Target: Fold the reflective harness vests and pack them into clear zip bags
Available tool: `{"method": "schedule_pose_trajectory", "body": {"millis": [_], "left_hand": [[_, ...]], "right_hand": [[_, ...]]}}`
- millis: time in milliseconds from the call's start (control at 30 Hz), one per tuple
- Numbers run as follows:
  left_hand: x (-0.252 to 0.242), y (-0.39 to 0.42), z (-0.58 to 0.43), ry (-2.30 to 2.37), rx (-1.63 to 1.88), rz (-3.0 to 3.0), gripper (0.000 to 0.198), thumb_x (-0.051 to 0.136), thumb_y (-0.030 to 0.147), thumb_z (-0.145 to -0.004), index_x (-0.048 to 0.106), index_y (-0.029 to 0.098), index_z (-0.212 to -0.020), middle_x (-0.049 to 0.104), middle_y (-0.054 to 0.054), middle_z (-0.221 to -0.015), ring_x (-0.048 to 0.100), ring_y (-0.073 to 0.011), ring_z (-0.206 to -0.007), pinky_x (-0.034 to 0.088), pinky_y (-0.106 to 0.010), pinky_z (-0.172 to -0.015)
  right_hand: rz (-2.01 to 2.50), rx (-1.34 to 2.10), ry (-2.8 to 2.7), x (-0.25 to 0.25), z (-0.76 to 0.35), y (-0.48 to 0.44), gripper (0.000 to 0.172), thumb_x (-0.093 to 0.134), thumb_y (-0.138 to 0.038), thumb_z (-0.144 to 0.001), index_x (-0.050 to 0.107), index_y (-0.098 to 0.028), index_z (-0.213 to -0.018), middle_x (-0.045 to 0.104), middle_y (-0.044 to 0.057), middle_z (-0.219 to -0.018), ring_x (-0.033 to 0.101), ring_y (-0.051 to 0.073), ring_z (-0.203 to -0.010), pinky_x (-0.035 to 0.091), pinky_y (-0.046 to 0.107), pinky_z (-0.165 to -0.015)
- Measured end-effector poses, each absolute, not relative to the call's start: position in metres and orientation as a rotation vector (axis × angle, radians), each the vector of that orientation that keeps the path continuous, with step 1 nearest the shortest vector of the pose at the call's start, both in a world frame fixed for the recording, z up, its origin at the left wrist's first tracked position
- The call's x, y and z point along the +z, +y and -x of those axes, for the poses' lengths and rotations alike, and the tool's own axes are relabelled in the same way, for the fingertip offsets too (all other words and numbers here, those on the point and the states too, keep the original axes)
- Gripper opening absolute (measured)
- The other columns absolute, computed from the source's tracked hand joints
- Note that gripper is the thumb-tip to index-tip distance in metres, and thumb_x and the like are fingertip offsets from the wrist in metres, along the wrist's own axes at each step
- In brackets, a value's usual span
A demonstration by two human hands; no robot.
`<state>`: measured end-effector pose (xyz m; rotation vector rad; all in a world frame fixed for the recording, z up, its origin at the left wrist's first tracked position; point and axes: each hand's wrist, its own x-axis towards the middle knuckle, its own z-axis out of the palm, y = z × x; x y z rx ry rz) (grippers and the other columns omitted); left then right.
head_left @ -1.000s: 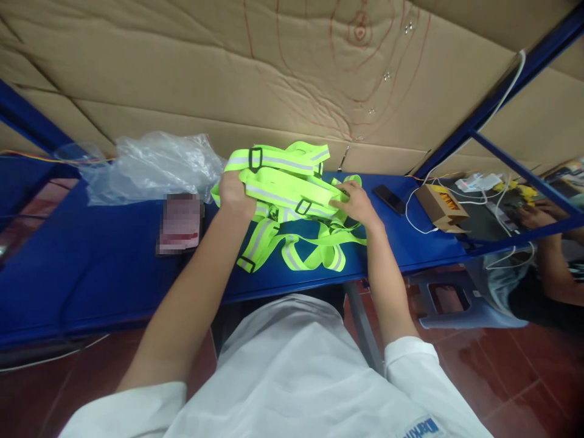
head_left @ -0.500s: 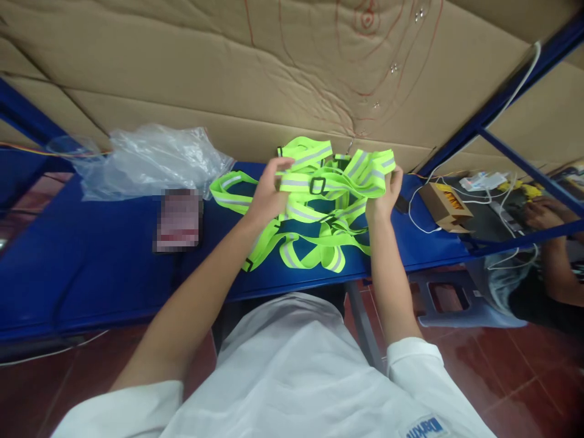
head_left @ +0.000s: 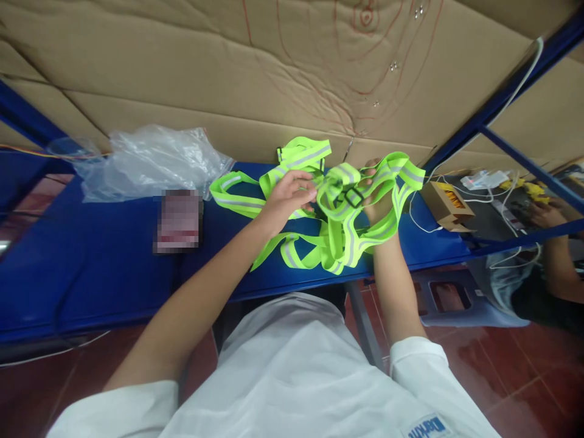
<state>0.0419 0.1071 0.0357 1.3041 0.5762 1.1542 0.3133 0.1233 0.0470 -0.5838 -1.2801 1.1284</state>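
Note:
A neon yellow-green reflective strap harness point(head_left: 350, 240) with grey stripes is bunched between my hands, partly lifted off the blue table. My right hand point(head_left: 379, 204) grips its webbing from behind, and loops hang over the fingers and wrist. At the left side of the bunch, my left hand point(head_left: 292, 198) has its fingers curled and pinched at the strap's edge. A black slide buckle point(head_left: 354, 198) shows on the front of the bundle. More neon webbing point(head_left: 235, 194) lies on the table to the left and behind my left hand.
Left on the blue table point(head_left: 109, 261) are a clear plastic bag point(head_left: 159, 161) and a blurred-out flat object point(head_left: 177, 220). Cardboard point(head_left: 182, 67) walls the back. To the right are an open carton point(head_left: 444, 207), white cables, a blue frame post point(head_left: 497, 103) and another person's hand point(head_left: 547, 216).
The stretched-out strap section has been gathered into a bunch. My left hand has moved right, toward my right hand, and the buckle has shifted right. Loops now drape over my right wrist.

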Motion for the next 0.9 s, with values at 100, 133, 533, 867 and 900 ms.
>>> {"method": "schedule_pose_trajectory", "body": {"millis": [100, 133, 533, 867, 900], "left_hand": [[0.035, 0.104, -0.04, 0.45, 0.989, -1.452, 0.087, 0.094, 0.037, -0.075, 0.051, 0.038, -0.15, 0.061, -0.008, -0.15, 0.074, -0.0296, -0.121, 0.068, -0.041, -0.09], [0.036, 0.102, -0.04, 0.428, 0.927, -1.53, 0.089, 0.094, 0.035, -0.075, 0.051, 0.039, -0.152, 0.057, -0.008, -0.156, 0.073, -0.0312, -0.125, 0.068, -0.042, -0.093], [0.049, 0.108, -0.042, 0.651, 1.148, -1.094, 0.051, 0.092, 0.052, -0.079, 0.062, 0.023, -0.109, 0.07, 0.0, -0.093, 0.071, -0.0153, -0.061, 0.051, -0.025, -0.054], [0.035, 0.118, -0.046, 0.909, 1.451, -1.267, 0.035, 0.064, 0.025, -0.093, 0.054, 0.028, -0.126, 0.071, -0.002, -0.105, 0.071, -0.0167, -0.075, 0.054, -0.026, -0.062], [0.036, 0.116, -0.046, 0.879, 1.507, -1.389, 0.036, 0.063, 0.021, -0.09, 0.054, 0.027, -0.125, 0.071, -0.003, -0.109, 0.073, -0.018, -0.085, 0.056, -0.028, -0.069]], "right_hand": [[0.595, 1.19, -1.244, 0.052, -0.296, 0.11, 0.037, 0.058, -0.058, -0.106, 0.063, -0.023, -0.12, 0.066, 0.005, -0.112, 0.063, 0.018, -0.09, 0.058, 0.035, -0.081], [0.614, 1.209, -1.243, 0.053, -0.291, 0.107, 0.034, 0.058, -0.057, -0.103, 0.061, -0.026, -0.117, 0.066, 0.004, -0.109, 0.062, 0.018, -0.087, 0.057, 0.035, -0.079], [1.016, 0.832, -1.172, 0.05, -0.305, 0.129, 0.041, 0.072, -0.06, -0.08, 0.064, -0.027, -0.103, 0.07, 0.002, -0.093, 0.063, 0.022, -0.078, 0.057, 0.038, -0.071], [1.004, 0.022, -1.413, 0.07, -0.278, 0.09, 0.03, 0.063, -0.053, -0.103, 0.068, -0.024, -0.109, 0.07, 0.008, -0.108, 0.069, 0.026, -0.103, 0.055, 0.044, -0.098], [0.995, -0.013, -1.608, 0.07, -0.271, 0.085, 0.029, 0.066, -0.051, -0.102, 0.071, -0.024, -0.112, 0.073, 0.008, -0.112, 0.07, 0.027, -0.108, 0.054, 0.046, -0.102]]}}
